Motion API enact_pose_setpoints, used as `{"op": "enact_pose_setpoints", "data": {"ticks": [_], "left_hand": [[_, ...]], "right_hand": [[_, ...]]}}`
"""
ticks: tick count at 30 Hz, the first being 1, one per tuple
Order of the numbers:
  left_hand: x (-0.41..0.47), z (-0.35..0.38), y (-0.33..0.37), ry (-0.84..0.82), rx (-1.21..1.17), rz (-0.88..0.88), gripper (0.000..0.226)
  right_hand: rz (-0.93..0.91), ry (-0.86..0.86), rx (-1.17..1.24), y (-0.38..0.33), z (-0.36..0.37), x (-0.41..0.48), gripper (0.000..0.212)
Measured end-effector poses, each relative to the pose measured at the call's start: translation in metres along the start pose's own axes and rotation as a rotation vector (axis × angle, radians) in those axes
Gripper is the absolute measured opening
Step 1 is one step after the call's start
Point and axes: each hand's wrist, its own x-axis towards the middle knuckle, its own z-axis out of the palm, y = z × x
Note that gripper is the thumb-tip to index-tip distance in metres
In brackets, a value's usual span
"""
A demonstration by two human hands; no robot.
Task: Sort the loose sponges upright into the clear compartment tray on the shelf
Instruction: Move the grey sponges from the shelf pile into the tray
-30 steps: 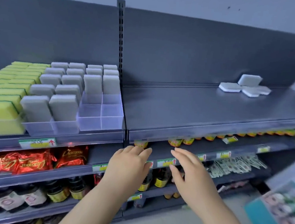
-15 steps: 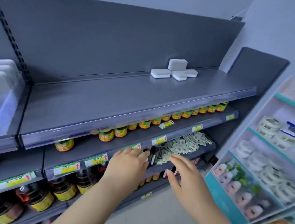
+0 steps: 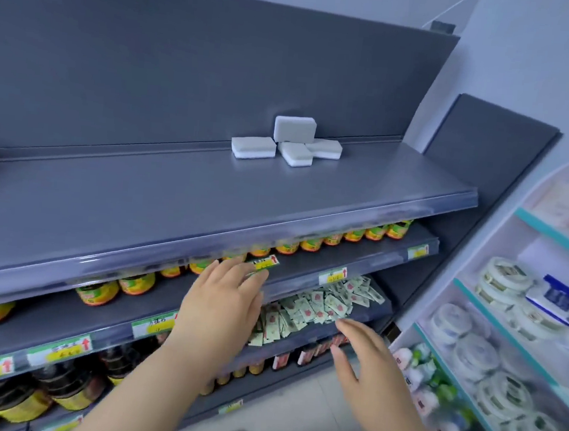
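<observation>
Head camera, looking down along a shop rack. Four loose grey-and-white sponges (image 3: 287, 143) sit in a tight cluster at the back of a wide grey shelf (image 3: 209, 191), toward its right end. Three lie flat and touch one another. The fourth stands on edge behind them, leaning on the shelf's back panel (image 3: 186, 69). The clear tray is not in view.

The sponges look light, soft and squashy, with a coarser grey face over white foam. They should not slip or break, but a hard squeeze would likely dent them. The easiest hold is probably across the two long edges, thumb on one side and fingers on the other. That hold would also suit standing a sponge upright later.

Both hands are well short of the sponges, below the shelf's front lip. The left hand (image 3: 224, 299) reaches forward with its back up. Its grip is spread and holds nothing, and its fingertips are near the lip. The right hand (image 3: 367, 356) is lower and further right, palm turned inward. Its fingers are apart and its grip is also empty.

Under the shelf stands a row of yellow-labelled jars (image 3: 97, 290). Below those is a heap of small packets (image 3: 316, 304).
</observation>
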Motion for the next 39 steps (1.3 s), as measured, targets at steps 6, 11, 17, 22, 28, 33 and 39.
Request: {"op": "enact_pose_setpoints", "data": {"ticks": [6,11,17,22,28,33,39], "left_hand": [[0.108,0.023,-0.026,0.052,-0.008,-0.05,0.04],[0.194,0.053,-0.041,0.047,-0.013,-0.026,0.029],[0.261,0.083,-0.042,-0.061,0.038,-0.024,0.038],[0.31,0.108,-0.048,-0.103,0.178,-0.055,0.047],[0.359,0.124,-0.028,-0.205,0.171,-0.254,0.053],[0.38,0.141,-0.014,-0.18,0.19,-0.406,0.052],[0.389,0.145,-0.002,-0.111,0.269,-0.505,0.044]], "right_hand": [[-0.063,0.104,0.001,0.013,-0.024,0.107,0.04],[-0.065,0.184,-0.01,0.033,-0.053,0.178,0.039],[-0.065,0.25,0.135,0.064,-0.066,0.25,0.03],[-0.142,0.15,0.202,0.085,-0.087,0.338,0.033],[-0.29,-0.119,0.199,0.103,-0.099,0.436,0.038],[-0.435,-0.261,0.141,0.104,-0.093,0.502,0.04],[-0.564,-0.359,-0.091,0.092,-0.069,0.539,0.039]]}}
